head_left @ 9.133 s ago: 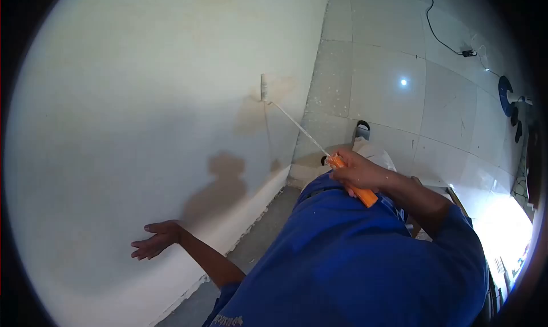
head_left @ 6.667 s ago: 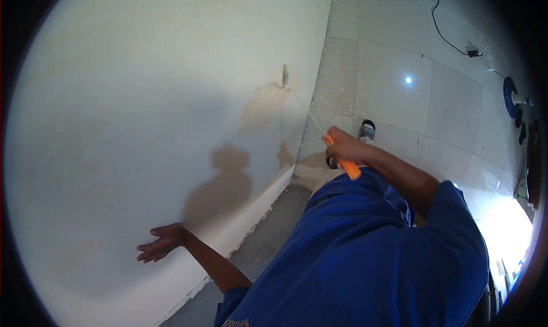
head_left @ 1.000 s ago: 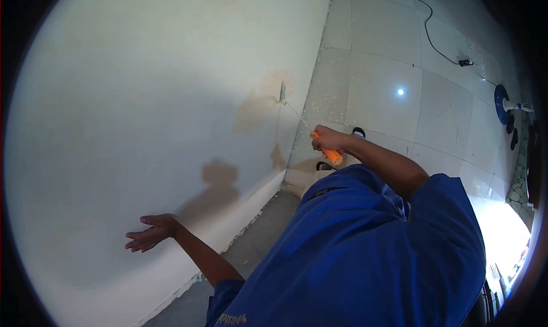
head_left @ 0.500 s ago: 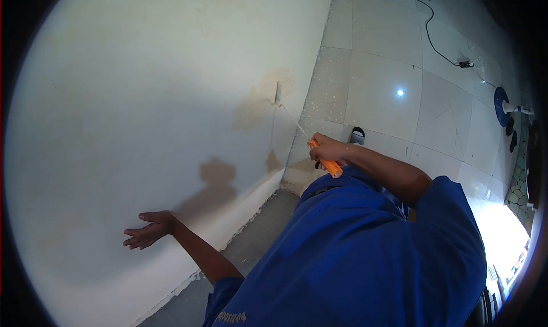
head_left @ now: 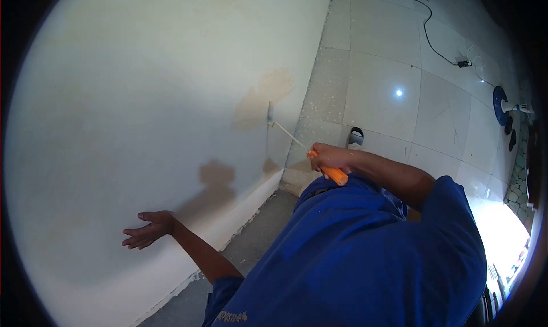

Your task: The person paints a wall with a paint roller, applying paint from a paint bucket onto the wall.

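My right hand [head_left: 332, 157] is closed around the orange handle of a paint roller [head_left: 335, 176]. A thin rod runs from the handle to the small roller head [head_left: 270, 113], which is against the pale wall [head_left: 142, 87]. Just above and beside the roller head is a tan patch [head_left: 273, 84] on the wall. At the lower left, my left hand [head_left: 149, 230] is held up by the wall, empty, with its fingers apart.
Pale floor tiles [head_left: 379, 81] with light specks lie right of the wall. A black cable [head_left: 427, 27] runs to a power strip [head_left: 464, 64]. A blue round fan base [head_left: 500, 105] stands at the right. My sandal [head_left: 356, 137] shows near the right hand.
The roller head has moved down the wall and slightly left, below the tan patch. My right hand has lowered a little with the handle. My left hand is almost unmoved.
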